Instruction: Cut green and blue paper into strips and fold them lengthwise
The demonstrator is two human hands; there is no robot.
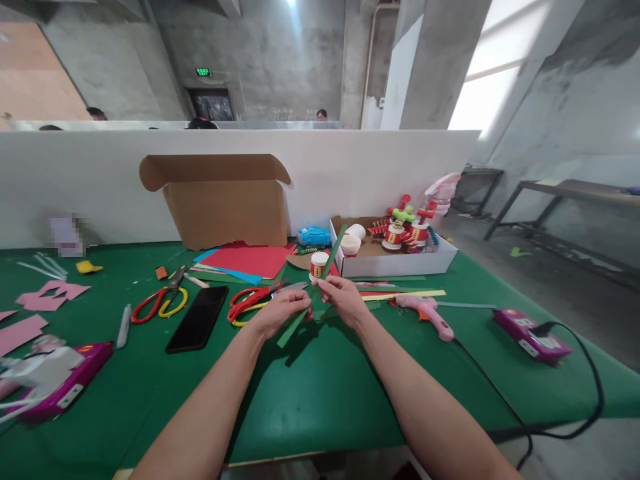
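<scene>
Both hands pinch a long green paper strip (pixel 337 249) above the table. It slants from its lower left end, below my left hand (pixel 283 311), to its upper right end, above my right hand (pixel 344 297). Whether a second strip is folded against it between my fingers I cannot tell. Just behind my hands stands a small white paper cup (pixel 319 265) with a red and gold label, partly covered by the strip. Red and yellow-handled scissors (pixel 245 303) lie beside my left hand. Loose paper strips (pixel 407 295) lie to the right of my right hand.
A pink glue gun (pixel 430 315) and a purple power strip (pixel 533 337) with cables lie right. A white box (pixel 400 265) holds cups and finished figures. Left are a phone (pixel 197 320), more scissors (pixel 163 300), and another power strip (pixel 75 380). Coloured paper sheets (pixel 255 261) lie behind.
</scene>
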